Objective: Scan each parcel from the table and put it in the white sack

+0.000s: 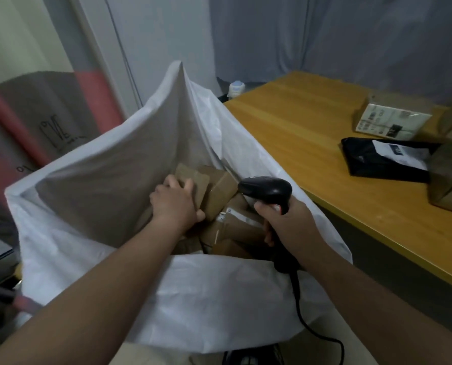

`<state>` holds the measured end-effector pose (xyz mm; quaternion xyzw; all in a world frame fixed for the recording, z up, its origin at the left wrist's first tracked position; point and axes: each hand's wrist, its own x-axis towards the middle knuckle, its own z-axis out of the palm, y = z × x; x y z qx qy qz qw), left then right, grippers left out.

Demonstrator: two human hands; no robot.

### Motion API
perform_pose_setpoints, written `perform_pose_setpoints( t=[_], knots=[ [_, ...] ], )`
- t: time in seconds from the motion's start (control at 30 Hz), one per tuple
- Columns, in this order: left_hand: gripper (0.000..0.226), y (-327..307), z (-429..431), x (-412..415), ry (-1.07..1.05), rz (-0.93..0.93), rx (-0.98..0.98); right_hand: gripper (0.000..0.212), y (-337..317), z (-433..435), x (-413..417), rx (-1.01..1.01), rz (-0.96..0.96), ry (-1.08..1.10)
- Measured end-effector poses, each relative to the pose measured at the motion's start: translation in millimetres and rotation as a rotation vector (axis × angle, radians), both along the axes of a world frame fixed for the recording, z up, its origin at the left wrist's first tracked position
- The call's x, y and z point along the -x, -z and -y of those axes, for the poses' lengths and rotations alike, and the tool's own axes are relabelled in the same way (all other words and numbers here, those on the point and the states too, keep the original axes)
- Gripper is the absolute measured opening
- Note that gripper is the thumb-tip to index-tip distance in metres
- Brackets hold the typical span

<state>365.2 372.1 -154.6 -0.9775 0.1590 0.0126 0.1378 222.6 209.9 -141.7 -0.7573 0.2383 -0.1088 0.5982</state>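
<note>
The fingers of the left hand (176, 204) curled over a brown parcel (197, 180) inside the white sack (101, 164) at frame centre; the parcel's long axis was obscured. The right hand (290, 225) gripped the scanner (268, 188), its head pointing frame-left and its handle running down toward the lower right. A black mailer (372, 160) lay on the wooden table (293, 127) at right, with a grey curtain (325, 35) behind.

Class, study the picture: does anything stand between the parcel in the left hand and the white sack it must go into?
Nothing visible. The left hand grips the brown parcel already inside the open mouth of the white sack, above other parcels.
</note>
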Motion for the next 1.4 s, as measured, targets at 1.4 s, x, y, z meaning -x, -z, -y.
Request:
perform_pose_setpoints(
  t=[1.4],
  knots=[
    [0.105,-117,416,154,-0.206,-1.162,1.587,0.018,-73,244,261,0.072,0.344,0.747]
  ],
)
